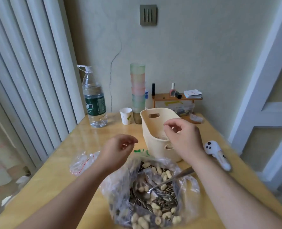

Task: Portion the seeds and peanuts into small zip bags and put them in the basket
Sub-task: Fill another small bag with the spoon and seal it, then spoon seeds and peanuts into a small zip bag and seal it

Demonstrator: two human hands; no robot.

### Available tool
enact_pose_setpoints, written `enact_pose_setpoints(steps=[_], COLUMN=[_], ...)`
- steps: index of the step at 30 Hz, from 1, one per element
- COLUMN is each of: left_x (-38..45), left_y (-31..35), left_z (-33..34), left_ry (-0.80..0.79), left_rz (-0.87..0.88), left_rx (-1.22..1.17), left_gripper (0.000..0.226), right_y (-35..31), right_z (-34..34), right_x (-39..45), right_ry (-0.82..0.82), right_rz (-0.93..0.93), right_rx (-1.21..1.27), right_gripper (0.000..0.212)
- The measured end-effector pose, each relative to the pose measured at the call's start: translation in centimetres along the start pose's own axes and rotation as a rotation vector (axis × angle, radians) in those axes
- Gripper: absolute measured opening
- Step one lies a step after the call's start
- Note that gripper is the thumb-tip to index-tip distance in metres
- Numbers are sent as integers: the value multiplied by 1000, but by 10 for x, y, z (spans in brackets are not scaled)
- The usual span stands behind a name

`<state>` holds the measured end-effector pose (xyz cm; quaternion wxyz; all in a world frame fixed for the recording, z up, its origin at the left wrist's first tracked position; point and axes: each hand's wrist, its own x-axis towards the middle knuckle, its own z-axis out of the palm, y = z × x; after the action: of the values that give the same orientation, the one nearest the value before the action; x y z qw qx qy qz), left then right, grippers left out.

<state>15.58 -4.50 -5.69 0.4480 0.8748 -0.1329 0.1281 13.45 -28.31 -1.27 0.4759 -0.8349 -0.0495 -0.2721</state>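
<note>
A big clear bag [153, 192] lay open at the near edge of the wooden table [57, 162], holding a mix of striped seeds [163, 197] and peanuts [161, 171] in the shell. A metal spoon [170, 179] rested in the mix, its bowl down among the seeds and its handle leaning out toward the right. Just behind the bag stood a cream basket [153, 138] with cut-out handles; something pale lay at its bottom, too hidden to name. The right hand [183, 136] hung over the basket's mouth, fingers loosely curled and thumb near the forefinger, gripping nothing that could be seen. The left hand [118, 149] hovered above the table left of the basket, its fingers also loosely bent and holding nothing. Small empty zip bags [84, 161] with a red seal line lay flat to the left of the big bag. Farther back stood a water bottle [94, 100] partly filled, a paper cup [125, 115], and a tall stack of pastel cups [138, 90]. A small wooden shelf [175, 98] against the wall carried little bottles and a booklet.
</note>
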Motion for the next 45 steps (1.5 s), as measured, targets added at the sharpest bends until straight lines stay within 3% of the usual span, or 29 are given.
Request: enact_pose_setpoints(steps=[3,6,10,15,21,24,29,31,33,36,38,41,45], left_x=[-27,-50,-63,-71,-75,-69,-53,-53,-54,-54,-55,-65,-79], left_y=[-20,-52,-79,-83,-73,-69,-75,-77,-68,-27,7,35,33], left_z=[-19,-37,-59,-47,-37,-40,-45,-44,-45,-45,-32,0,37], left_ry=[4,60,9,-102,110,188,-100,-64,133,419,389,214,150], left_rz=[-37,-109,-168,-221,-215,-142,-153,-140,-76,-67,-65,-94,-101], left_rx=[49,243,501,544,488,594,732,744,643,226,-93,-471,-505], left_gripper=[21,30,26,35,14,23,40,42,39,44,55,74,60], right_y=[-1,13,22,16,24,25,23,23,25,26,25,24,26], right_z=[15,44,61,60,54,51,52,52,51,51,51,52,53], right_x=[-49,-86,-106,-112,-112,-112,-111,-111,-111,-108,-107,-107,-104], right_ry=[-148,-310,-267,-256,-264,-256,-267,-271,-270,-246,-210,-183,-109], right_rz=[-16,-3,-78,-170,-128,-107,-103,-102,-86,-49,-50,-53,-73], right_rx=[48,6,-33,-26,-15,-7,-2,3,15,65,105,176,207], right_gripper=[18,17,11,12,15,14,11,11,11,13,17,25,29])
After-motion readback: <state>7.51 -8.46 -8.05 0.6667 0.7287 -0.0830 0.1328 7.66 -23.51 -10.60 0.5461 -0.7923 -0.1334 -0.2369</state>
